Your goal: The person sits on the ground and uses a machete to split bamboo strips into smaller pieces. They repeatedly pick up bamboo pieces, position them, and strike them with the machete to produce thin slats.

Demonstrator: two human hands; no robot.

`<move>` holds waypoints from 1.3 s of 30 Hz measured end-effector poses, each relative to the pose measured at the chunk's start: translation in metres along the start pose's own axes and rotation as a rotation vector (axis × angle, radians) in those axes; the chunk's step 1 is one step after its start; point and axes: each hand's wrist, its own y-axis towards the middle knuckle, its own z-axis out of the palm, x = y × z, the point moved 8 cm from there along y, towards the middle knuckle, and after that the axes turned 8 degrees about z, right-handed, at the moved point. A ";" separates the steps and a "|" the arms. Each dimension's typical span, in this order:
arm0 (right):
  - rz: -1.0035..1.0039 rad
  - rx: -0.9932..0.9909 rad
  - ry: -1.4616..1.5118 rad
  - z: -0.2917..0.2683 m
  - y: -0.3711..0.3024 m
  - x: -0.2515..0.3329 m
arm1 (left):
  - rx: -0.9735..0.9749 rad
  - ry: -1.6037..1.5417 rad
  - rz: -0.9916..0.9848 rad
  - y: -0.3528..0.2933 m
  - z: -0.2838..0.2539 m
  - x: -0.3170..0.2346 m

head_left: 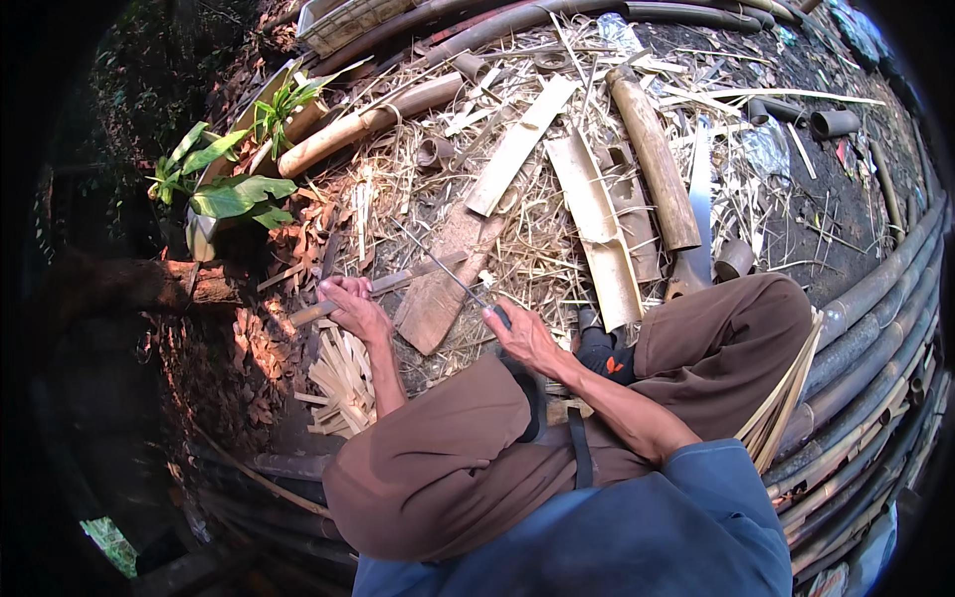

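Note:
My left hand (356,308) is closed around a narrow bamboo strip (423,271), whose far end lies over a flat wooden board (435,316). In my right hand (529,341) is the dark handle of a knife (453,277). Its long, thin blade points up and to the left, crossing the strip above the board; whether the edge touches the strip I cannot tell. Beside my left forearm lies a heap of short, pale bamboo strips (343,383). My crossed legs, in brown trousers, are just under both hands.
Two split bamboo halves (597,229) (522,149), a whole bamboo tube (652,154) and a saw (700,204) lie ahead among shavings. Bamboo poles (865,328) are stacked along the right. A leafy plant (234,194) and a tree trunk (149,284) stand at left.

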 end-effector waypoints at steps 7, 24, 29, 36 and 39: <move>0.108 -0.139 -0.047 -0.007 0.038 -0.072 | 0.085 0.076 0.089 -0.002 0.029 -0.009; 0.063 -0.110 0.015 0.001 0.030 -0.069 | 0.155 0.159 0.114 -0.006 0.040 -0.011; 0.020 -0.006 -0.103 0.002 0.007 -0.021 | 0.102 0.193 0.141 -0.008 0.018 -0.015; 0.073 -0.003 -0.142 0.012 0.012 -0.048 | 0.097 0.222 0.154 -0.010 0.015 -0.012; 0.136 -0.074 -0.170 -0.002 0.019 -0.072 | 0.106 0.204 0.126 -0.016 0.024 -0.013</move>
